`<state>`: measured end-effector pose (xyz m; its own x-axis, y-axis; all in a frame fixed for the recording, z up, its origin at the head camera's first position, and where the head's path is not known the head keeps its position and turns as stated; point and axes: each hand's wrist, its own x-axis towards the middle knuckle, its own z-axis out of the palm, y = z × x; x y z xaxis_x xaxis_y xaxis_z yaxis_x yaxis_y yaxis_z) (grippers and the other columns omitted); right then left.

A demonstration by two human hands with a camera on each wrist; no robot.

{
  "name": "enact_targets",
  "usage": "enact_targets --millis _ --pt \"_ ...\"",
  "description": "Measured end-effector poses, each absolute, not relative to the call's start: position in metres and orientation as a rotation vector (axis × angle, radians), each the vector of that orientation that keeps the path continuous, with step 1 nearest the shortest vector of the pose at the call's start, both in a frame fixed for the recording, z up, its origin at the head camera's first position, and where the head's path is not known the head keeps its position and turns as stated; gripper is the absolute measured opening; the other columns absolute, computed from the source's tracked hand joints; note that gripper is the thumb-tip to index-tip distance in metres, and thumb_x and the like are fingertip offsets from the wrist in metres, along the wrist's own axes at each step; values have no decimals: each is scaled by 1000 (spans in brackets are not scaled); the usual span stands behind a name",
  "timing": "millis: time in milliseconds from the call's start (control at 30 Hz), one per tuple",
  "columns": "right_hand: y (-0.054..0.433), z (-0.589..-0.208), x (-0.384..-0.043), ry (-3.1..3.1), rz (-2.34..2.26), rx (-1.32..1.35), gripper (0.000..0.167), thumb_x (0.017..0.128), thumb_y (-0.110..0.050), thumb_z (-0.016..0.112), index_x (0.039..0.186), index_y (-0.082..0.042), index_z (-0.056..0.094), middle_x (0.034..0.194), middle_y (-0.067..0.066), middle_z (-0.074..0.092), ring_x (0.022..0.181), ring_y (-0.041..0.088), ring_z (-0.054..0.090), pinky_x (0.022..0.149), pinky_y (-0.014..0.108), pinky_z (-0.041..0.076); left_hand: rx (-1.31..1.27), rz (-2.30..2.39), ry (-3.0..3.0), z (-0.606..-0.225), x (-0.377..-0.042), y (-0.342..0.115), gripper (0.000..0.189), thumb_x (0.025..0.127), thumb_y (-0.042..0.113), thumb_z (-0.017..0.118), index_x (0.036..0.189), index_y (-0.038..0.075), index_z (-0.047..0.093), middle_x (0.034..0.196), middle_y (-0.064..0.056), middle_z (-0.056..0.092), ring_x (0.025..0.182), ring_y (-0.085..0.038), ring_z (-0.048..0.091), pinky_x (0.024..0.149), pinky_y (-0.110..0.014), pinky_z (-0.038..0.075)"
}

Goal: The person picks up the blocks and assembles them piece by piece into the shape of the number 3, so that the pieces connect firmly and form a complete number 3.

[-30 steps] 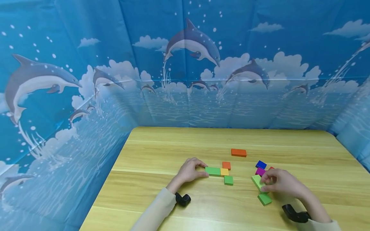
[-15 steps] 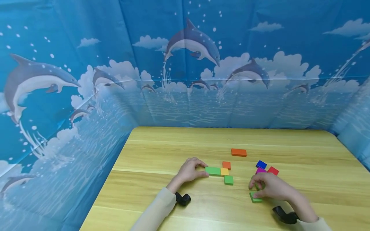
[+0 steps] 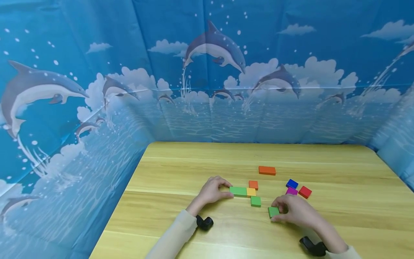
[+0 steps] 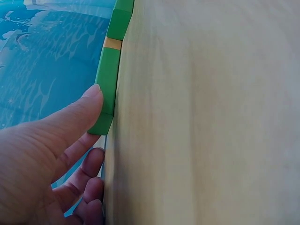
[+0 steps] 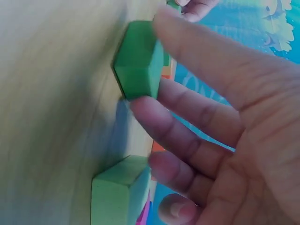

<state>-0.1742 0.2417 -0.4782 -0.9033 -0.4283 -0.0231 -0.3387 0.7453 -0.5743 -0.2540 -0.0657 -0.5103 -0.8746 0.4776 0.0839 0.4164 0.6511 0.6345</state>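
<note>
My left hand [image 3: 213, 190] pinches the left end of a long green block [image 3: 238, 191] between thumb and fingers. A yellow-orange block [image 3: 251, 192] lies against that block's right end. Just above it sits a small orange block [image 3: 253, 185], and below it a small green block [image 3: 256, 201]. With thumb and fingers, my right hand [image 3: 295, 211] grips another small green block [image 3: 273, 212], a short way right of this group. Behind that hand, a light green block [image 4: 123, 18] is not what shows at left; the lime block [image 5: 110, 199] appears only in the right wrist view.
Farther back lies a red-orange block [image 3: 267, 170]. Beyond my right hand are a blue block [image 3: 292, 183], a magenta block [image 3: 291, 191] and a red block [image 3: 305, 192]. The wooden table [image 3: 200, 158] meets a dolphin-printed curtain [image 3: 207, 118] at its back.
My right hand has left the lime block, taken hold of the small green block and carried it left toward the group. My left hand has stayed on the long green block.
</note>
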Motion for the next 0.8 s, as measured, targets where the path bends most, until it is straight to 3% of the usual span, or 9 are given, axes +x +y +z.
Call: enact_targets --millis 233,500,800 --pt "234 -479 -166 2744 -931 -675 34 73 -39 81 94 -15 70 69 -11 51 63 4 44 56 24 38 762 1038 2786 -507 -254 -64 33 77 42 78 104 25 73 93 14 57 81 -9 45 73 -26 38" --pt "211 -485 -160 2949 -784 -585 33 70 -53 77 79 -25 62 60 -17 44 54 1 38 51 22 31 761 1019 2788 -508 -254 -64 33 77 43 77 105 26 72 94 16 56 81 -8 43 72 -25 37" --pt "196 -487 -156 3081 -706 -553 42 68 -62 74 69 -25 55 58 -17 40 51 2 35 48 22 29 749 1016 2785 -509 -252 -64 33 77 42 77 105 25 72 93 15 56 81 -9 43 72 -26 37"
